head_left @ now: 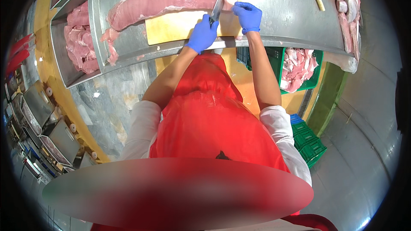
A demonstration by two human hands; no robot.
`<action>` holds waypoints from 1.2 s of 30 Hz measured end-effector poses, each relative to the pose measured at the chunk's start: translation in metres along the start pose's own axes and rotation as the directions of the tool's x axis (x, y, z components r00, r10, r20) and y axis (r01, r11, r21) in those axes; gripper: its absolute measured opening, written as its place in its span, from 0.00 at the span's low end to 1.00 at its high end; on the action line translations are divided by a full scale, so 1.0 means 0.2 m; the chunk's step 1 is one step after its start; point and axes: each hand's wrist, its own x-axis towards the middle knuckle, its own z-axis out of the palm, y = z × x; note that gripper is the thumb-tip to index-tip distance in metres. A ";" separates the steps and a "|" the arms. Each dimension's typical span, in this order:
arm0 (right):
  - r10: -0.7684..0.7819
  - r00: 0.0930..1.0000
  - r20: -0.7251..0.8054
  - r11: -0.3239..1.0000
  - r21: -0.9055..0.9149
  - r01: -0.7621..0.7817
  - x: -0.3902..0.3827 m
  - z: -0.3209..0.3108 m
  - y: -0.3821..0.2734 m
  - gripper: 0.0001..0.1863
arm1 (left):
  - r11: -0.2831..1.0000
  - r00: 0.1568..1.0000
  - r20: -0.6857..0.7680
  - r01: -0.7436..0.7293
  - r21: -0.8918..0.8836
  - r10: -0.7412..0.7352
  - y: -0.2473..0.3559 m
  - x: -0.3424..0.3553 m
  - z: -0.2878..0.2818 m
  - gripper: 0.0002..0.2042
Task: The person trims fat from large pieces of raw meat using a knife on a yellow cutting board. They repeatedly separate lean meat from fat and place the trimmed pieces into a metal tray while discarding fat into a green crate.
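Note:
A long pink pork loin (171,2) lies across a yellow cutting board (167,30), its left end reaching past the board. My left hand (202,35), in a blue glove, is wrapped round the handle of a knife (220,2). The blade points away from me and crosses the loin near its right end. To the right, my blue-gloved right hand (248,17) is closed in a pinch at a pale piece of fat (230,0) by that end of the loin. The exact grip of its fingertips is partly hidden.
Metal trays of meat (79,42) stand at the table's left. A hook with a wooden handle (319,3) and long meat strips (349,13) lie on the right. Below the metal table (282,13) are a green crate of trimmings (321,60) and stacked green crates (310,143).

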 end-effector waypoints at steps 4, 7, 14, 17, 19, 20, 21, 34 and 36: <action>-0.033 0.999 -0.010 0.998 0.048 0.034 0.01 -0.08 -0.03 0.11 | 0.998 0.999 0.007 -0.032 -0.057 0.032 -0.10 -0.12 0.08 0.17; -0.014 1.000 -0.028 0.998 0.068 0.016 0.02 -0.15 -0.03 0.11 | 0.999 1.000 0.011 0.027 0.033 -0.028 0.04 0.08 0.12 0.16; -0.028 0.998 -0.048 0.988 0.150 0.034 0.08 -0.32 0.00 0.12 | 0.991 0.999 -0.025 0.042 0.126 -0.039 0.18 0.13 0.25 0.18; -0.048 0.997 -0.054 0.976 0.209 0.058 0.11 -0.41 0.02 0.11 | 0.995 0.998 -0.034 0.048 0.091 -0.045 0.16 0.01 0.39 0.18; -0.040 0.997 -0.068 0.983 0.176 0.051 0.15 -0.47 0.01 0.11 | 0.999 0.999 -0.016 0.039 0.014 -0.039 0.14 -0.03 0.46 0.19; -0.040 0.998 -0.053 0.978 0.204 0.050 0.15 -0.50 0.02 0.11 | 0.998 0.999 -0.043 0.023 0.055 -0.021 0.19 0.03 0.47 0.19; -0.048 0.997 -0.068 0.973 0.224 0.063 0.15 -0.55 0.03 0.11 | 0.996 0.997 -0.072 0.010 0.091 -0.003 0.26 0.16 0.48 0.19; -0.518 0.746 -0.417 0.842 -0.094 0.532 -0.42 -2.90 -0.63 0.10 | 0.984 0.983 0.165 -0.047 -0.171 0.075 0.62 -0.10 0.64 0.19; -0.439 0.777 -0.452 0.883 -0.054 0.467 -0.38 -2.99 -0.45 0.10 | 0.978 0.993 0.110 -0.029 -0.207 0.052 0.57 -0.11 0.58 0.16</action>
